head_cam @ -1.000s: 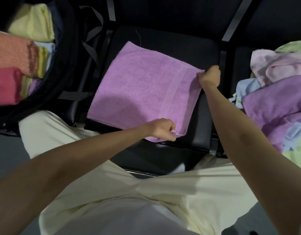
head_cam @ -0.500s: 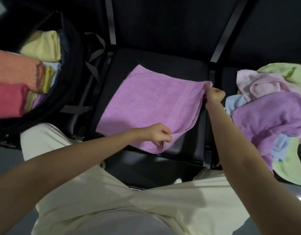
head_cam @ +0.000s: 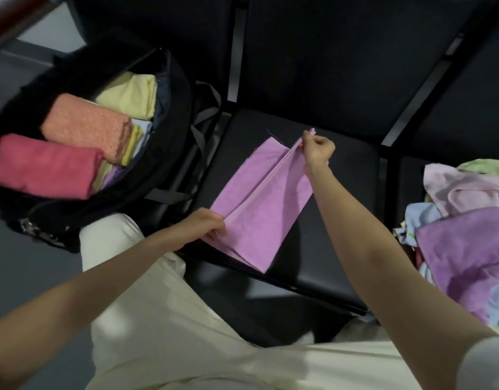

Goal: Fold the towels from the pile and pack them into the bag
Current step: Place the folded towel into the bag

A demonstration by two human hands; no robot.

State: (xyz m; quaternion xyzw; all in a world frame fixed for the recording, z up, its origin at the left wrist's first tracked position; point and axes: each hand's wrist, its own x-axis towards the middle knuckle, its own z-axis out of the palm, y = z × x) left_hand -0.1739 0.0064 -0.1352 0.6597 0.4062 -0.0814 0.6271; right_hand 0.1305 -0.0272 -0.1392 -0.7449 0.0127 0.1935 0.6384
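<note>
- purple towel [head_cam: 259, 218] lies part-folded on the black seat [head_cam: 341, 220]; its lifted edge is held up in a ridge between the two hands
- left hand [head_cam: 211, 225] pinches the near corner; right hand [head_cam: 317, 152] pinches the far corner, fingers curled round the layers; hands well apart
- risk: layers could slip out of either pinch and the stacked edges fan apart, probably giving a crooked fold
- risk: near end overhangs the seat's front edge; a tug could drag it off
- room: bare seat to the right of the towel; bag [head_cam: 175, 136] just left, open, already holding folded towels, space looks tight
- pile [head_cam: 468, 235] on the right, near the right forearm; an elbow swing could snag it
</note>
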